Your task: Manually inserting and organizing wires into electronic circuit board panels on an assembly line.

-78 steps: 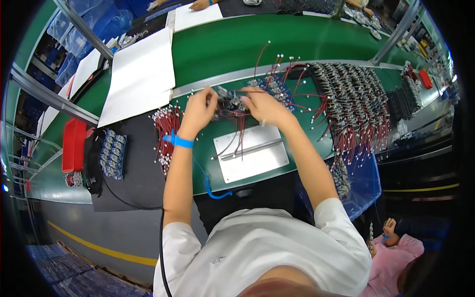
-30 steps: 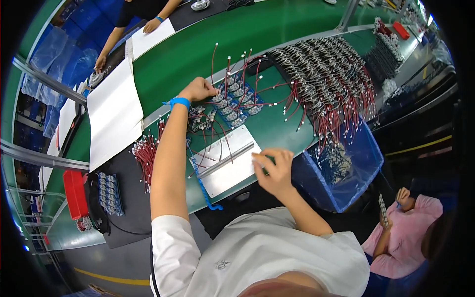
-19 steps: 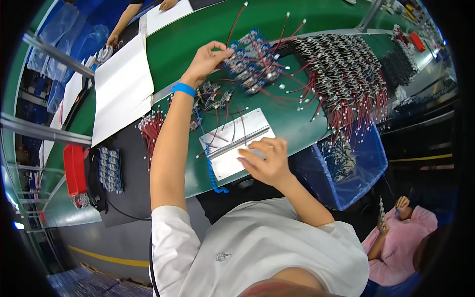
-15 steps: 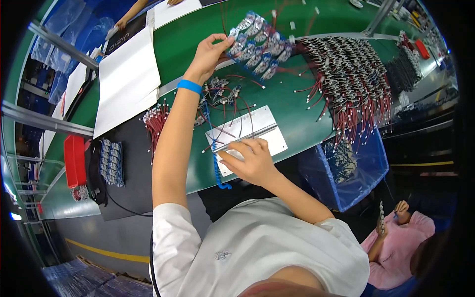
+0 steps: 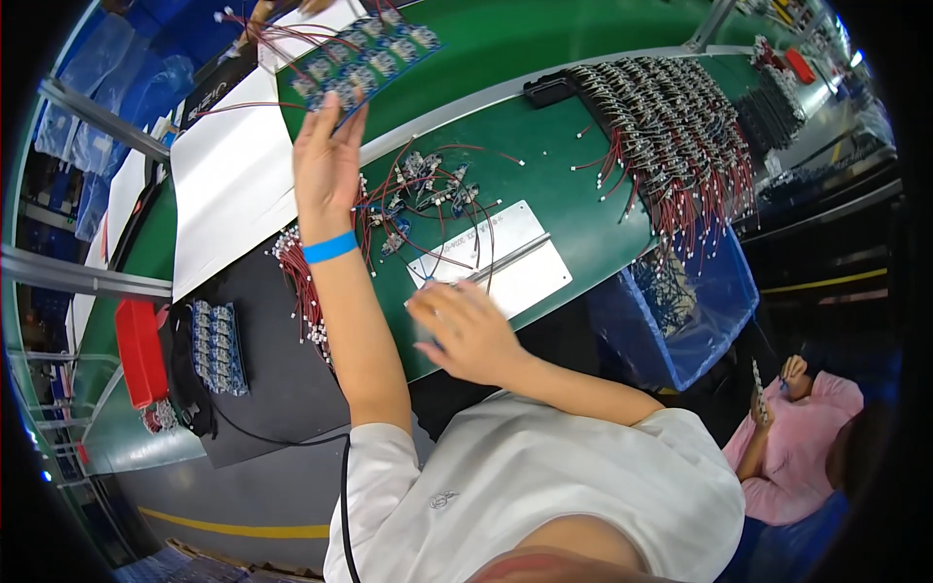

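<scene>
The left hand (image 5: 328, 160) is raised over the desk (image 5: 583, 209), fingers gripping the near edge of a blue circuit-board panel (image 5: 364, 63) trailing red wires. Further right, the right hand (image 5: 466, 325) hovers spread, apparently empty though blurred, over the near corner of a white plate (image 5: 505, 257).

A white plate (image 5: 505, 255) lies on the bench (image 5: 583, 194), loose wired modules (image 5: 418, 189) behind it, a bin (image 5: 680, 311) to its right.

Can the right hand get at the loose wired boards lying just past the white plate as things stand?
Probably yes. The right hand rests at the near edge of the white plate, and the loose wired boards lie just beyond with nothing standing between. The left hand is raised to one side, holding a blue board panel.
</scene>
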{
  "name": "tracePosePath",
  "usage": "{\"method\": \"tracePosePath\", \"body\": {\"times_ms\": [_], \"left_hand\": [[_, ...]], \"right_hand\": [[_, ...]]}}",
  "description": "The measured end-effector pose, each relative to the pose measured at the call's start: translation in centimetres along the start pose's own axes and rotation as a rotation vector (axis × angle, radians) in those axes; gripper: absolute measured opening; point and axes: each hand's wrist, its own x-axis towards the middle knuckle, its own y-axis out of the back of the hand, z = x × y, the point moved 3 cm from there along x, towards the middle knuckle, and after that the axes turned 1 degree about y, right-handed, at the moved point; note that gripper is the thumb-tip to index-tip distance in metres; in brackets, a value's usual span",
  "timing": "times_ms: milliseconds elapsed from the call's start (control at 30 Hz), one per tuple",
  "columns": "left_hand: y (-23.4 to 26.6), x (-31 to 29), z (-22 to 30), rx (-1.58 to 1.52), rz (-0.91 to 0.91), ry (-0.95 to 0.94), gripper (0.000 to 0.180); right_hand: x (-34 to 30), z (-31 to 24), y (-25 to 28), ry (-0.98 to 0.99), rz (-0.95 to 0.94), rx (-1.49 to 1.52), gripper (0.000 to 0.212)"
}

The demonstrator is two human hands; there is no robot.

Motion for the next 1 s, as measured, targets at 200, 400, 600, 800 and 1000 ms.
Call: {"method": "tracePosePath", "body": {"times_ms": [200,400,600,800,1000], "left_hand": [[-1.4,-1.8,3.5,0.116,0.006,-0.11,0.026],[-2.9,-3.2,5.1,0.019,-0.061,-0.152,0.019],[-3.4,-3.6,5.5,0.004,-0.122,-0.173,0.019],[-3.8,-3.3,4.8,0.013,-0.12,-0.155,0.02],[-3.2,-3.1,4.6,-0.131,-0.006,-0.068,0.026]], "right_hand": [[-2.5,4.6,3.1,-0.282,0.16,-0.325,0.045],[-1.4,2.2,2.3,-0.158,0.116,-0.377,0.035],[-0.1,1.4,1.7,-0.088,0.143,-0.317,0.032],[2.6,-0.5,0.0,0.06,0.056,-0.251,0.022],[3.4,-2.1,2.7,0.285,0.378,-0.061,0.019]]}}
